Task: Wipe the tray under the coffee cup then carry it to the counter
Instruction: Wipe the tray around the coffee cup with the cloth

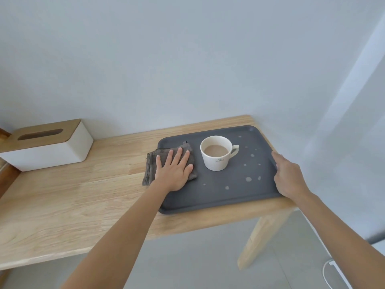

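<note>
A dark grey tray (218, 197) lies at the right end of a wooden table. A white cup (216, 155) of milky coffee stands on it, handle to the right. Pale spilled drops (248, 179) dot the tray's right half. A folded grey-brown cloth (151, 163) lies across the tray's left rim, partly on the table. My left hand (174, 167) presses flat on the cloth with fingers spread. My right hand (288, 176) grips the tray's right rim, thumb on top.
A white tissue box (48, 147) with a wooden lid stands at the table's back left. The wooden table (73, 197) is against a pale wall. Its right edge and leg (258, 236) are close to the tray. A white cable (329, 268) lies on the floor.
</note>
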Motion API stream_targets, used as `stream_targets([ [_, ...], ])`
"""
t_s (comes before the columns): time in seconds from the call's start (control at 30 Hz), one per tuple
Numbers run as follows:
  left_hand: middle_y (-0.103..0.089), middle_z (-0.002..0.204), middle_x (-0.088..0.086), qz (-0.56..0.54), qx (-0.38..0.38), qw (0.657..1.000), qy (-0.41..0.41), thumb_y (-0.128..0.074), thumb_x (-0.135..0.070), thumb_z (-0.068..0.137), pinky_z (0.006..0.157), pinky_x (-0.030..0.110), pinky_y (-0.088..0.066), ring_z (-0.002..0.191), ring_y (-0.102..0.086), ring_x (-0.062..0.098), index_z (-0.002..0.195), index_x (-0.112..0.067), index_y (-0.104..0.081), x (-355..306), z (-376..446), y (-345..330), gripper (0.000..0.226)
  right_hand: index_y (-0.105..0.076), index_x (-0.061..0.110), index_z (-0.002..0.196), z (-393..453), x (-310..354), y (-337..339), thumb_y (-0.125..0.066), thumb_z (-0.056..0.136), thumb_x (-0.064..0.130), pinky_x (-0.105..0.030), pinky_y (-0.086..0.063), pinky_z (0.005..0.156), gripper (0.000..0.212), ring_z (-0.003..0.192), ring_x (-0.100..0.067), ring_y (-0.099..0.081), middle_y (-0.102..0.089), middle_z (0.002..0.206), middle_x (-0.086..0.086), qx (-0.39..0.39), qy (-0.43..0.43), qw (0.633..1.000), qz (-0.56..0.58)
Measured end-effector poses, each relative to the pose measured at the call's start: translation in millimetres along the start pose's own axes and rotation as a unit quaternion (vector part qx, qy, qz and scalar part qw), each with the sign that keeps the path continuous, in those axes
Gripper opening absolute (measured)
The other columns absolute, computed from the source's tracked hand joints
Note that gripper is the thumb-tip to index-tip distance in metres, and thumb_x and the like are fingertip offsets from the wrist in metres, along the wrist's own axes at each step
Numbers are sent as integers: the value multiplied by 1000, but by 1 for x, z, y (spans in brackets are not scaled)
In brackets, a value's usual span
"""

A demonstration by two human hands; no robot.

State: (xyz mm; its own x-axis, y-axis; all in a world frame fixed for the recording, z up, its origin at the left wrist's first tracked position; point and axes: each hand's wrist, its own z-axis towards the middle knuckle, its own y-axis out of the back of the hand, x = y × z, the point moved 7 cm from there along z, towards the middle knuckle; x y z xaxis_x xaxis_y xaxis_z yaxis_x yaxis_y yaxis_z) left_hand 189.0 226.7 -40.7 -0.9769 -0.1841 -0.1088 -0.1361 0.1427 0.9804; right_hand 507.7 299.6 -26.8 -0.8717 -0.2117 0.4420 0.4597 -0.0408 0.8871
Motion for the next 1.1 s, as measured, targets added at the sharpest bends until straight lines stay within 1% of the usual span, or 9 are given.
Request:
stream_targets([
  [0.13, 10, 161, -7, -6, 9, 1000, 22, -9, -51, 96, 114, 59, 10, 148, 10, 22, 151, -33, 3, 8, 27, 6, 59, -37, 6, 142, -1, 1, 0, -33, 86, -12, -45, -46, 96, 58, 110, -43, -54, -54, 133, -16, -2, -6, 1000, 5],
  [0.23, 10, 161, -6, -2, 10, 1000, 25, -8, -50, 97, 114, 58, 10, 148, 10, 23, 151, -31, 3, 9, 34, 7, 59, -37, 5, 142, -1, 1, 1, -33, 84, -14, -46, -44, 100, 61, 115, -43, -52, -52, 136, -17, -10, -21, 1000, 15],
  [0.37, 10, 161, -3, 2, 8, 1000, 24, -8, -48, 97, 116, 54, 9, 148, 10, 25, 151, -28, 5, 8, 24, 4, 59, -40, 5, 140, -2, 5, 3, -34, 83, -15, -46, -49, 89, 61, 103, -43, -54, -58, 124, -19, -21, -24, 999, 2],
  [0.57, 14, 161, -1, -6, 24, 1000, 7, -9, -46, 98, 117, 51, 7, 147, 13, 25, 150, -27, 8, -8, -21, -5, 59, -43, 3, 137, -2, 6, 4, -35, 79, -17, -48, -50, 80, 62, 95, -45, -55, -59, 111, -22, -30, -30, 999, -13],
  [0.73, 18, 160, -1, 4, 32, 999, -10, -11, -44, 98, 117, 51, 5, 147, 16, 26, 150, -26, 12, -24, -70, -15, 59, -43, 4, 138, -3, 7, 5, -34, 80, -16, -48, -51, 82, 61, 96, -45, -55, -59, 111, -22, -30, -30, 999, -3],
  [0.83, 19, 159, -2, 11, 36, 999, -16, -11, -44, 98, 117, 50, 5, 146, 17, 26, 150, -26, 13, -26, -81, -18, 59, -43, 4, 139, -3, 7, 6, -35, 85, -15, -48, -50, 87, 58, 102, -46, -55, -59, 119, -23, -30, -31, 999, 13],
  [0.9, 18, 160, -3, 11, 38, 999, -21, -10, -46, 98, 117, 50, 5, 147, 16, 25, 150, -28, 12, -24, -74, -17, 59, -42, 3, 139, -4, 7, 7, -35, 86, -14, -48, -49, 90, 55, 103, -46, -55, -59, 121, -24, -27, -29, 999, 20],
  [0.97, 17, 160, -4, 2, 38, 999, -21, -10, -48, 98, 117, 49, 5, 147, 15, 24, 150, -29, 10, -21, -61, -13, 59, -44, 1, 136, -4, 5, 8, -36, 87, -14, -48, -49, 89, 53, 101, -47, -56, -60, 118, -24, -26, -28, 999, 23],
  [1.1, 12, 161, -2, -21, 25, 999, 15, -11, -47, 98, 117, 51, 5, 148, 12, 24, 151, -28, 6, -14, -28, -3, 59, -46, 2, 134, -5, 7, 9, -36, 85, -15, -47, -50, 86, 53, 97, -45, -56, -61, 112, -23, -25, -28, 999, 35],
])
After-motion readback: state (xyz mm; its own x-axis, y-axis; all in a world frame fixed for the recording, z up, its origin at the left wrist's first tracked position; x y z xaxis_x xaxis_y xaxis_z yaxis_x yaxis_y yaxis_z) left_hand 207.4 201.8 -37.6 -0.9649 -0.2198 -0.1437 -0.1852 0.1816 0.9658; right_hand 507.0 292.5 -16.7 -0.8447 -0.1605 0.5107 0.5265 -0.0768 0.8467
